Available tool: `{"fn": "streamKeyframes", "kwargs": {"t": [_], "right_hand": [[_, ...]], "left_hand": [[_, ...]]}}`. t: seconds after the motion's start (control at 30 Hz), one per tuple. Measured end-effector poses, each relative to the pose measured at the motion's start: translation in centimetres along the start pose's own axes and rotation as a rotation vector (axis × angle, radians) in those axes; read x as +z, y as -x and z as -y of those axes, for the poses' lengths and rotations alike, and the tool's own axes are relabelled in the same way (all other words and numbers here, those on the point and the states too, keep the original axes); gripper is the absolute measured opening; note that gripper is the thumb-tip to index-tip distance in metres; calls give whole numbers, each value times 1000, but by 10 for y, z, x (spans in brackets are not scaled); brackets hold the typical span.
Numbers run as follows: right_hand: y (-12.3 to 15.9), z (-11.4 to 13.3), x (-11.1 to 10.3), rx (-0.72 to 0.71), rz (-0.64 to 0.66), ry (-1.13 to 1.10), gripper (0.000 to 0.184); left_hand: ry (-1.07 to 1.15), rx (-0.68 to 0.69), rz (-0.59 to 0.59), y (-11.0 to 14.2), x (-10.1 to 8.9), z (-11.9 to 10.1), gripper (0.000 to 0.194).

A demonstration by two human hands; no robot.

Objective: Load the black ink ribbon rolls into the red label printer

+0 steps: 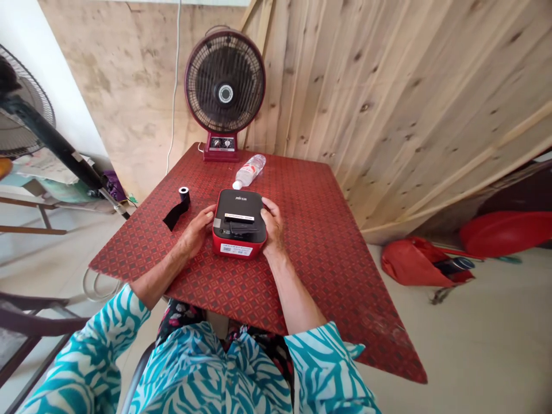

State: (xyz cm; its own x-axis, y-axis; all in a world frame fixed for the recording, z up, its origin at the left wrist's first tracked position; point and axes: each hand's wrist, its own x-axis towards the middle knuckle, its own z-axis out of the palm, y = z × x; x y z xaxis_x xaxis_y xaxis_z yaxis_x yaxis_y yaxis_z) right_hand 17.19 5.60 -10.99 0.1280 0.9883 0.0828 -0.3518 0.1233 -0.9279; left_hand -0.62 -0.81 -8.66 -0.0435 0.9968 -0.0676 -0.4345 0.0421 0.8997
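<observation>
Red-and-black label printer (237, 225) sits held between the left hand (197, 232) and right hand (273, 225), contents hidden.

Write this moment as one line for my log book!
left hand, right hand: both on red label printer | nearby: black ribbon roll, plastic bottle

head view looks forward and down (close over the red tabletop (332, 270))

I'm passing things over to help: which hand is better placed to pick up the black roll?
Probably the left hand: it sits at the printer's side nearest the black roll. The right hand is on the far side, with the printer between.
</observation>
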Motion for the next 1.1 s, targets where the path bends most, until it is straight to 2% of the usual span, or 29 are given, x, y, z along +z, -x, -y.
{"fn": "streamKeyframes", "kwargs": {"t": [0.17,0.4,0.6,0.77,0.93,1.1], "right_hand": [[5,-3,0,-39,-28,52,43],[9,-14,-8,-153,-22,210,45],[11,-11,-8,-131,-10,219,48],[14,-7,-7,-143,10,226,40],[14,-8,-6,-124,-21,209,41],[13,-12,-7,-100,-17,233,44]], "left_hand": [[-26,49,42,6,-5,2,59],[-4,-53,28,1,-4,-5,61],[-20,-59,13,-4,-6,-6,60],[-51,-40,7,-4,-5,-5,58],[-75,-18,-18,-2,-2,-5,64],[-83,-7,17,-3,-5,-7,61]]}}
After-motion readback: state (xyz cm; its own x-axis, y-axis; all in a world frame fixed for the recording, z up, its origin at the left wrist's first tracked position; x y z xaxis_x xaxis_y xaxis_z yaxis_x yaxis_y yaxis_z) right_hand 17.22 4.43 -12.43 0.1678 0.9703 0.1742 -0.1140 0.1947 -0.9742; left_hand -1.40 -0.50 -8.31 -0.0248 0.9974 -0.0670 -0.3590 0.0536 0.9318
